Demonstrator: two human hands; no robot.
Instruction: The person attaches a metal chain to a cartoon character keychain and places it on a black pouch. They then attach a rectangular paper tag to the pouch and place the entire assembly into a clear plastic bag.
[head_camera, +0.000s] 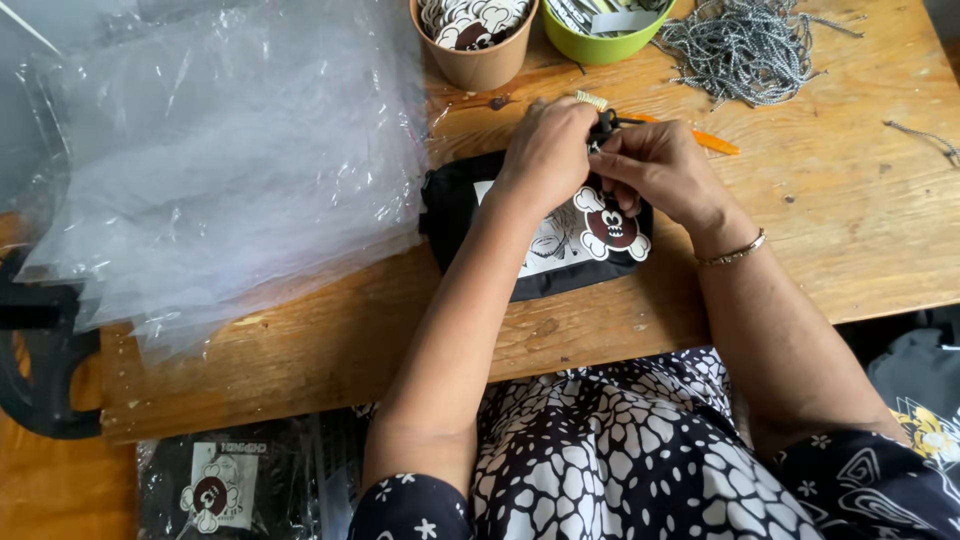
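A black pouch (470, 215) with a printed picture lies on the wooden table (860, 220) in front of me. A skull-shaped charm (612, 228) in white and dark red rests on its right end. My left hand (548, 150) and my right hand (655, 165) meet at the pouch's far edge. Their fingertips pinch a small black fitting (603, 126) there. What the fitting joins to is hidden by my fingers. I wear a ring on the left hand and a thin bracelet (733, 253) on the right wrist.
A stack of clear plastic bags (220, 160) covers the table's left half. At the far edge stand a brown paper cup (474, 40) of skull charms and a green bowl (600, 35). Grey cords (745, 45) lie heaped at the right. An orange tool (700, 138) lies behind my hands.
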